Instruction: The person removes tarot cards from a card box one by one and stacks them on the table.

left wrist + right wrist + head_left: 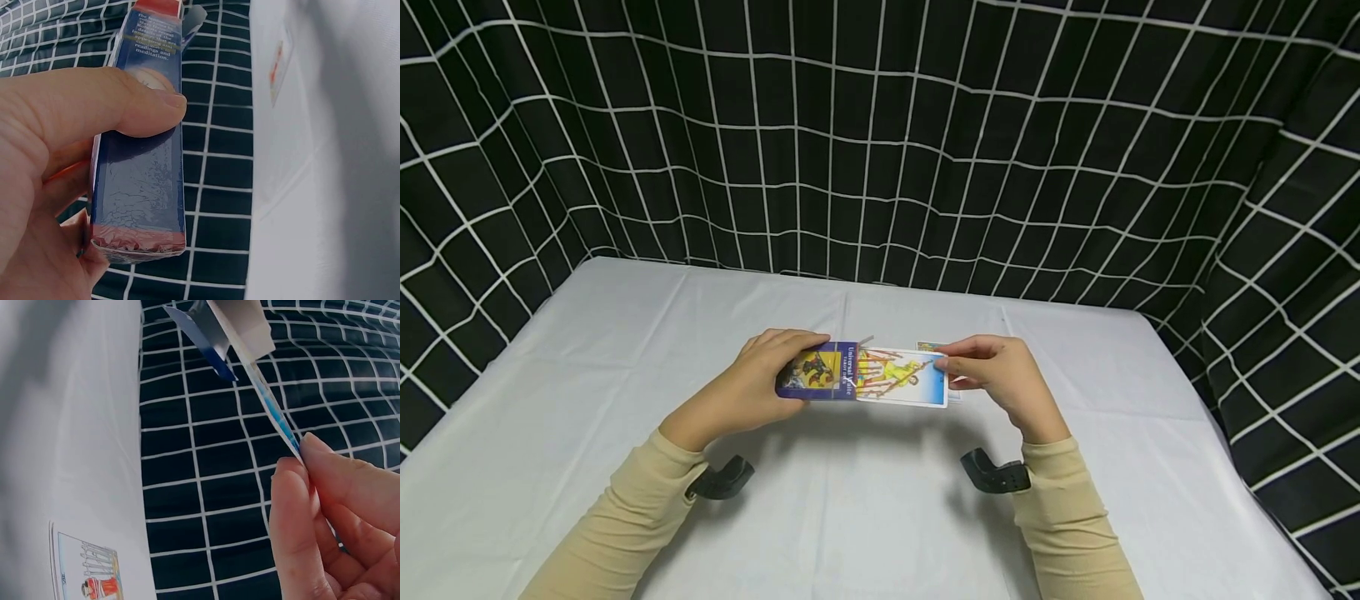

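My left hand (752, 383) grips a purple-blue tarot card box (815, 372), its thumb pressed along one narrow side in the left wrist view. The box is held sideways above the table, with its open end toward the right. A tarot card (902, 379) with a yellow-clad figure and blue end sticks partly out of that end. My right hand (1003, 379) pinches the card's outer end between thumb and fingertips. The box's open flap (199, 339) shows in the right wrist view. Whatever else is inside the box is hidden.
Another tarot card (90, 569) lies face up on the white-clothed table (850, 517), partly hidden behind my right hand and the pinched card in the head view. A black curtain (880, 150) with white grid lines surrounds the far side and both sides.
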The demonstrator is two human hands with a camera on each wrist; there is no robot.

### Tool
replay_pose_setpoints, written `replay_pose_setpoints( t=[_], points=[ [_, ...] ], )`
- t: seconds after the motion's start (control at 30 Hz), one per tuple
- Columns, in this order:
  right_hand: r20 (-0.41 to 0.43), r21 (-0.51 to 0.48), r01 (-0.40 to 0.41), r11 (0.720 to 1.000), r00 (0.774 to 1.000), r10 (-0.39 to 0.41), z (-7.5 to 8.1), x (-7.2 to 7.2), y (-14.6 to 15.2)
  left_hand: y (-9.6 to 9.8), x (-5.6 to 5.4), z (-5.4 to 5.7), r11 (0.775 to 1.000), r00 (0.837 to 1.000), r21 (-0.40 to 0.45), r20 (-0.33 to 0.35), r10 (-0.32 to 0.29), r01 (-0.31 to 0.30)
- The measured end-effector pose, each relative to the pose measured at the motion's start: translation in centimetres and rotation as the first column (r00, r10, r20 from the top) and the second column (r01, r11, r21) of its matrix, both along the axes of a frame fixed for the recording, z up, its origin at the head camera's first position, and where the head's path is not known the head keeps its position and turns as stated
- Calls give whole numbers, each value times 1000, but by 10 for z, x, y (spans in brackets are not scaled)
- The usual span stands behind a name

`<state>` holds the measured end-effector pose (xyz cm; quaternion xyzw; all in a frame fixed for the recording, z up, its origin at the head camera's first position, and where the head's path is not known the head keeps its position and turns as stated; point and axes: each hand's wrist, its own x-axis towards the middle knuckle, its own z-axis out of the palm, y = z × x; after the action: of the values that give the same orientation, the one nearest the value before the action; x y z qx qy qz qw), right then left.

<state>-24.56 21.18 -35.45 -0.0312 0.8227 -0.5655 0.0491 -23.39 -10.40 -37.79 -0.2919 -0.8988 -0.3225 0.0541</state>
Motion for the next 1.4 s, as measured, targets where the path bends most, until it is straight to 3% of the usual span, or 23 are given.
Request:
replay_pose_setpoints(
  t=[0.5, 1.03, 1.4],
  points=[
    [48, 49, -69, 996, 997, 66, 4, 3, 9, 0, -1, -2, 1000, 1000, 2, -1, -3, 3],
    [185, 129, -223, 966, 963, 197, 6, 4, 17, 0, -2, -1, 1000, 1000, 3, -19, -1, 1],
    [146, 103, -238, 966, 964, 222, 4, 3, 22, 0, -2, -1, 1000, 1000, -6, -19, 11, -11]
  ],
)
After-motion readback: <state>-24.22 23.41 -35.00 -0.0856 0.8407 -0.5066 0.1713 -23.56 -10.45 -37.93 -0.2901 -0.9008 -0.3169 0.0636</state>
